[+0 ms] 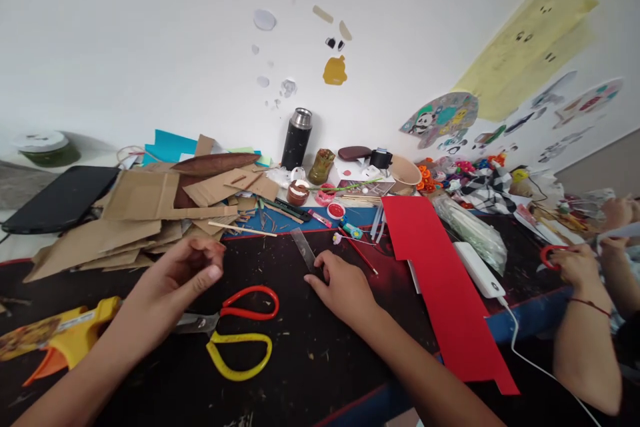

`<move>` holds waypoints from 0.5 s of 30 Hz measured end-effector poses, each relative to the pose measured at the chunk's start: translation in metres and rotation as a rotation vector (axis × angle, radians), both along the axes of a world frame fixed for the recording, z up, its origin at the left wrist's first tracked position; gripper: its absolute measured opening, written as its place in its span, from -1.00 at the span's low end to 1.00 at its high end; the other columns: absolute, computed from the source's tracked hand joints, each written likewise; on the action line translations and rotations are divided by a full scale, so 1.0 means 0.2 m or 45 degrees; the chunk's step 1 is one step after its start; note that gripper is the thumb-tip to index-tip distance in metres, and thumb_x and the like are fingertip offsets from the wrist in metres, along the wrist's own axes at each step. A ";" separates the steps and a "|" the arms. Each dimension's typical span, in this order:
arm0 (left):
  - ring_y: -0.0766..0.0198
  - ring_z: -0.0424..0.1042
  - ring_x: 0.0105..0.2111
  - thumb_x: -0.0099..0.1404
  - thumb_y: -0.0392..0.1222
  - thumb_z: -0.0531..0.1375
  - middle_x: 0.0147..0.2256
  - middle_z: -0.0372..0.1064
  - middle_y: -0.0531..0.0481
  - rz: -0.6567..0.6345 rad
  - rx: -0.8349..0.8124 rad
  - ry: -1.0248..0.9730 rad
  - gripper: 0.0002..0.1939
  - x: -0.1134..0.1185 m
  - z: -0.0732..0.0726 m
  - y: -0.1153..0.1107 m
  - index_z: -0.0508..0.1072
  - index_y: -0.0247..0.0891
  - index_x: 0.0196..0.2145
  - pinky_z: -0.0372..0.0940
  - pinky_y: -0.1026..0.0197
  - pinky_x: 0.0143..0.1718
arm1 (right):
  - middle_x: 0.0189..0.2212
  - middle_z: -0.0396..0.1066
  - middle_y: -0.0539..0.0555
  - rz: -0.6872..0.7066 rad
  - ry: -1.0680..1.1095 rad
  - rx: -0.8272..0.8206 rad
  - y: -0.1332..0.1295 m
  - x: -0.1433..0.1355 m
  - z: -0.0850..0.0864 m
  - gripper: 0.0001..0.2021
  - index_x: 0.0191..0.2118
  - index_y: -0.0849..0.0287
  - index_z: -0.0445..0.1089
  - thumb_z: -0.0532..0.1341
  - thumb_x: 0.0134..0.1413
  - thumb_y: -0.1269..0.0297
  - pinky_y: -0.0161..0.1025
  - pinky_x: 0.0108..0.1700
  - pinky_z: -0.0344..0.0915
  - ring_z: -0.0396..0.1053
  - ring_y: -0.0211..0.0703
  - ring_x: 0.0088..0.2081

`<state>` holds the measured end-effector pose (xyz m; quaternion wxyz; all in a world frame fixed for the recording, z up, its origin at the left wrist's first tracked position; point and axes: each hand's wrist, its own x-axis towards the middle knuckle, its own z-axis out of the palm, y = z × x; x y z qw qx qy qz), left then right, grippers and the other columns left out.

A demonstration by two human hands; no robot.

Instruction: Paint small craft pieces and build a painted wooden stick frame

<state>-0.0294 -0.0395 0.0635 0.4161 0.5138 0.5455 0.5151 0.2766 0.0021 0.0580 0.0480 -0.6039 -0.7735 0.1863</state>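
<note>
My left hand [185,277] hovers over the dark table mat, fingers loosely curled and thumb apart from them; nothing shows between them. Just beneath it lie scissors [243,355] with one red and one yellow handle, their blades partly hidden by my left wrist. A yellow and orange glue gun [87,327] rests at the left, partly behind my left forearm. Near the mat's middle, my right hand [345,283] has its thumb and fingers closed on the near end of a clear ruler [303,248], which points away from me.
Torn cardboard [135,203] is piled at the left beside a black tablet-like slab [63,197]. A black flask [297,140] stands by the wall. Red sheet [445,293] and white power bank [479,269] lie right. A co-worker's hand [580,267] holds red-handled scissors at far right.
</note>
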 end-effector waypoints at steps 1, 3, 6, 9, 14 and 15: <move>0.15 0.51 -0.27 0.22 0.32 0.43 -0.28 0.54 -0.02 -0.074 -0.010 0.089 -0.53 0.01 -0.01 -0.01 0.57 -0.12 -0.23 0.45 0.20 -0.25 | -0.35 0.49 -0.03 -0.006 -0.005 -0.003 0.01 0.00 0.01 -0.77 -0.02 0.09 0.46 0.42 0.34 0.16 -0.25 -0.33 0.07 0.45 -0.12 -0.36; 0.09 0.56 -0.23 0.24 0.28 0.42 -0.23 0.59 -0.06 -0.213 -0.033 0.243 -0.54 0.03 -0.02 -0.03 0.61 -0.10 -0.11 0.49 0.15 -0.21 | -0.39 0.47 -0.05 -0.022 -0.012 -0.007 0.04 0.02 0.02 -0.77 -0.02 0.09 0.46 0.43 0.33 0.17 -0.25 -0.34 0.06 0.43 -0.12 -0.37; 0.04 0.60 -0.16 0.27 0.22 0.42 -0.11 0.63 -0.09 -0.378 0.019 0.450 -0.55 0.07 -0.05 -0.05 0.62 -0.07 -0.01 0.52 0.12 -0.13 | -0.42 0.46 -0.07 -0.053 0.046 0.003 0.07 0.04 0.02 -0.81 -0.05 0.08 0.48 0.43 0.31 0.21 -0.26 -0.34 0.07 0.41 -0.14 -0.38; 0.02 0.61 -0.08 0.33 0.16 0.39 -0.03 0.63 -0.11 -0.477 0.104 0.574 -0.61 0.09 -0.07 -0.06 0.64 -0.05 0.02 0.51 0.11 -0.02 | -0.44 0.46 -0.07 -0.047 0.227 0.032 0.04 0.05 -0.02 -0.91 -0.15 0.08 0.50 0.40 0.32 0.26 -0.27 -0.31 0.14 0.41 -0.16 -0.39; -0.01 0.59 0.04 0.37 0.09 0.39 0.08 0.60 -0.11 -0.578 0.179 0.711 -0.57 0.09 -0.13 -0.08 0.60 0.02 0.14 0.47 0.06 0.08 | -0.41 0.56 -0.02 0.105 0.422 0.019 -0.09 -0.03 -0.08 -0.85 -0.24 0.07 0.53 0.35 0.40 0.18 -0.27 -0.28 0.22 0.48 -0.15 -0.37; -0.03 0.57 0.09 0.35 0.07 0.41 0.12 0.59 -0.10 -0.604 0.201 0.750 -0.53 0.09 -0.14 -0.09 0.58 0.04 0.19 0.45 0.03 0.14 | -0.38 0.58 -0.01 0.167 0.406 0.017 -0.12 -0.06 -0.09 -0.86 -0.23 0.07 0.53 0.34 0.41 0.18 -0.27 -0.26 0.23 0.49 -0.15 -0.36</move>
